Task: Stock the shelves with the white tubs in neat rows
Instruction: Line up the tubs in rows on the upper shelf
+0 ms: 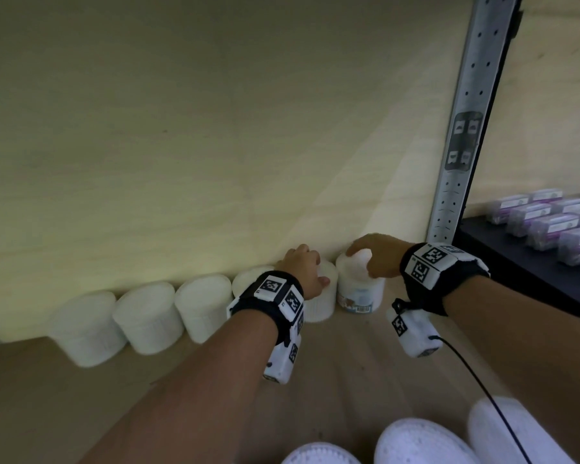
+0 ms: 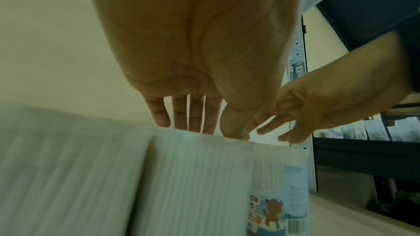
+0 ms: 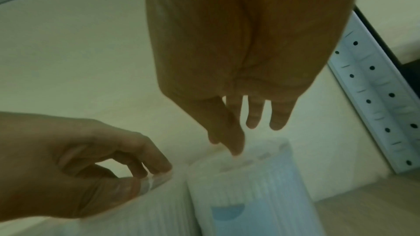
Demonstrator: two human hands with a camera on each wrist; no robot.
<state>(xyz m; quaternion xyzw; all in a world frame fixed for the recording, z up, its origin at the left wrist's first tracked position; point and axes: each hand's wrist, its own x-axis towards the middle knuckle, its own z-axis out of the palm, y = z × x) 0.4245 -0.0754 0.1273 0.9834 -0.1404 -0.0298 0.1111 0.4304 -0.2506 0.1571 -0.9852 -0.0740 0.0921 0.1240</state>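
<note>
Several white tubs (image 1: 148,316) stand in a row along the back of the wooden shelf (image 1: 64,396). My left hand (image 1: 310,272) (image 2: 204,130) (image 3: 145,177) pinches the lid rim of a ribbed white tub (image 1: 322,306) (image 2: 195,177) (image 3: 159,204) near the row's right end. Right beside it stands a tub with a blue label (image 1: 359,296) (image 2: 277,195) (image 3: 250,195), last in the row. My right hand (image 1: 365,259) (image 2: 272,132) (image 3: 250,137) hangs over its lid with straight, spread fingers, at most brushing the top.
A perforated metal upright (image 1: 466,128) stands just right of the labelled tub. Beyond it a dark shelf (image 1: 516,262) carries purple-and-white packs (image 1: 549,222). More white tubs (image 1: 419,443) sit at the bottom edge, near me. A black cable (image 1: 476,380) trails from my right wrist.
</note>
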